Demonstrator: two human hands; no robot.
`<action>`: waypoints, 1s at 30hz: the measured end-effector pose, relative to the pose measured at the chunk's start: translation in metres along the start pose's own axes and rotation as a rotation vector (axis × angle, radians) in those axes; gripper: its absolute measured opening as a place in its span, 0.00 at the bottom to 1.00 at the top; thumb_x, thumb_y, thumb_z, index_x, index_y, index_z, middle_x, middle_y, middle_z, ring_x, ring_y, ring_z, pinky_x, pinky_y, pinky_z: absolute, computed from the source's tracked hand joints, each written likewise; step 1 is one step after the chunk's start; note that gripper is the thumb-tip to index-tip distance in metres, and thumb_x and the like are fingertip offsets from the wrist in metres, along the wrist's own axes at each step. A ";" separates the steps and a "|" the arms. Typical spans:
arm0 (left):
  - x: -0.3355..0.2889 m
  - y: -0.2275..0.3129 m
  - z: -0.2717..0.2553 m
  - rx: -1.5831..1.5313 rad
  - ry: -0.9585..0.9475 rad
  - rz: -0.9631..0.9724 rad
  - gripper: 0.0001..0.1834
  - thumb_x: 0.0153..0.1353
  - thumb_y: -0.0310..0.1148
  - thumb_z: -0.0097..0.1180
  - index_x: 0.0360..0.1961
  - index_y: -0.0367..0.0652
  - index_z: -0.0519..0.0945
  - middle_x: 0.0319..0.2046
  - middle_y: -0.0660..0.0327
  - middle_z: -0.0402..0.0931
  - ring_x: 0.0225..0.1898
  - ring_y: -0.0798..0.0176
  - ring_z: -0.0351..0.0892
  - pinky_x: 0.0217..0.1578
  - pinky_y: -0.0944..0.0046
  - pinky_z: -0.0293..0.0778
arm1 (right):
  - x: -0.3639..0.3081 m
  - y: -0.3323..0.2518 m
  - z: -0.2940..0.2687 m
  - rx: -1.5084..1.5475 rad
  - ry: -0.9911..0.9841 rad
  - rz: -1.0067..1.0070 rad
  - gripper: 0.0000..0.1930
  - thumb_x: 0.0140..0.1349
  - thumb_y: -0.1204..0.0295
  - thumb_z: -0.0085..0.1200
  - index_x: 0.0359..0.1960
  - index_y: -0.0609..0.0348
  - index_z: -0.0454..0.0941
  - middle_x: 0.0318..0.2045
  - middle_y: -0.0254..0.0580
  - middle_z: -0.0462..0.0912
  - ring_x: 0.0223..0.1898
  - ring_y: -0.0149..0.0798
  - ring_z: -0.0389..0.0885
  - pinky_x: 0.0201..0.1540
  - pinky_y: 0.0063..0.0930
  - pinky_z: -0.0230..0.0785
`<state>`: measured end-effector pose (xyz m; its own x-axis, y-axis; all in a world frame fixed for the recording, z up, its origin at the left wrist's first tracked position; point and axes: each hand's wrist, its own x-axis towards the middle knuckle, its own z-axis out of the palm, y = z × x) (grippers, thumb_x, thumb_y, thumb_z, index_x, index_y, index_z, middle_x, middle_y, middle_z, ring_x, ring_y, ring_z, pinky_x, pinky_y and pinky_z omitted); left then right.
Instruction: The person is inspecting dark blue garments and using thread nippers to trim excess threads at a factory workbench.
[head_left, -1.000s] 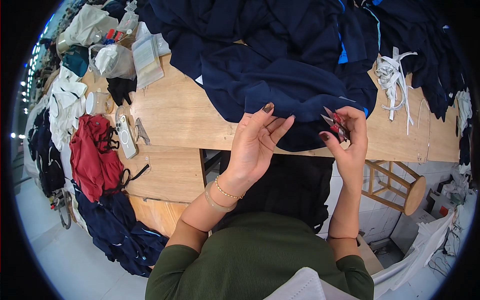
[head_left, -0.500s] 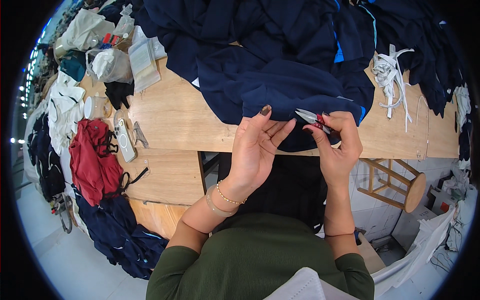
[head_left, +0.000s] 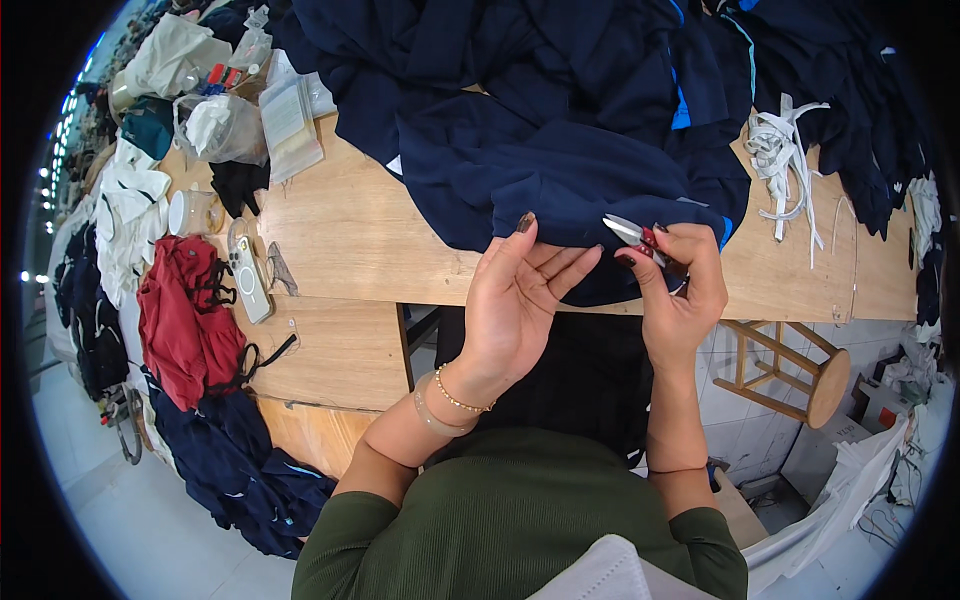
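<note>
A navy garment [head_left: 590, 165] spreads over the near part of the table, its folded edge raised toward me. My left hand [head_left: 515, 305] is at that edge, palm up. Its thumb presses on the cloth, the fingertips curl along the hem, and part of the fingers is hidden. Closed around small thread snips [head_left: 630, 236] with red handles, my right hand [head_left: 682, 285] is just right of the left fingertips. The silver blades point up and left over the cloth, slightly apart.
More navy garments pile up at the back. White straps [head_left: 782, 150] lie right, above a wooden stool [head_left: 825, 385]. Along the left are a phone [head_left: 249, 278], a red bag [head_left: 188, 320], a clear jar [head_left: 195, 213] and plastic bags [head_left: 222, 130].
The snips and my right hand have shifted slightly right, their blades tilting more upward and away from the left fingers. My left hand keeps its place at the hem, fingers slightly straighter.
</note>
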<state>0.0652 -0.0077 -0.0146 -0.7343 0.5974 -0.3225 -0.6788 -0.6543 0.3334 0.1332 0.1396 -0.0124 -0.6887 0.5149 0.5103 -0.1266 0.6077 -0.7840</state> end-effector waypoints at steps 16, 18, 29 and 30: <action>-0.001 0.000 0.006 0.101 -0.044 0.006 0.15 0.74 0.37 0.41 0.42 0.44 0.80 0.45 0.50 0.82 0.52 0.53 0.80 0.62 0.52 0.69 | -0.001 -0.002 0.007 -0.103 0.001 -0.164 0.16 0.44 0.77 0.72 0.32 0.64 0.76 0.28 0.44 0.78 0.28 0.42 0.76 0.29 0.27 0.68; 0.001 -0.001 0.000 0.080 -0.069 0.007 0.15 0.74 0.37 0.40 0.46 0.42 0.79 0.47 0.49 0.81 0.54 0.53 0.79 0.64 0.52 0.66 | -0.001 0.000 0.006 -0.096 -0.001 -0.150 0.16 0.45 0.78 0.72 0.32 0.64 0.76 0.29 0.44 0.79 0.28 0.41 0.76 0.29 0.27 0.68; 0.000 0.003 0.002 0.205 -0.035 0.060 0.14 0.72 0.34 0.44 0.50 0.36 0.74 0.48 0.51 0.80 0.53 0.56 0.79 0.61 0.55 0.68 | 0.010 0.000 0.006 -0.058 -0.168 -0.001 0.18 0.47 0.85 0.66 0.41 0.64 0.77 0.33 0.37 0.71 0.32 0.30 0.73 0.35 0.20 0.66; 0.000 0.004 0.002 0.258 -0.067 0.100 0.11 0.71 0.32 0.48 0.47 0.35 0.74 0.45 0.52 0.81 0.50 0.58 0.80 0.59 0.58 0.71 | 0.013 0.008 0.005 -0.074 -0.169 -0.018 0.13 0.49 0.85 0.63 0.37 0.66 0.78 0.35 0.35 0.73 0.31 0.28 0.70 0.36 0.17 0.64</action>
<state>0.0623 -0.0091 -0.0116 -0.7913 0.5704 -0.2203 -0.5769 -0.5770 0.5782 0.1200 0.1484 -0.0141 -0.7979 0.3986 0.4523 -0.0911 0.6619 -0.7440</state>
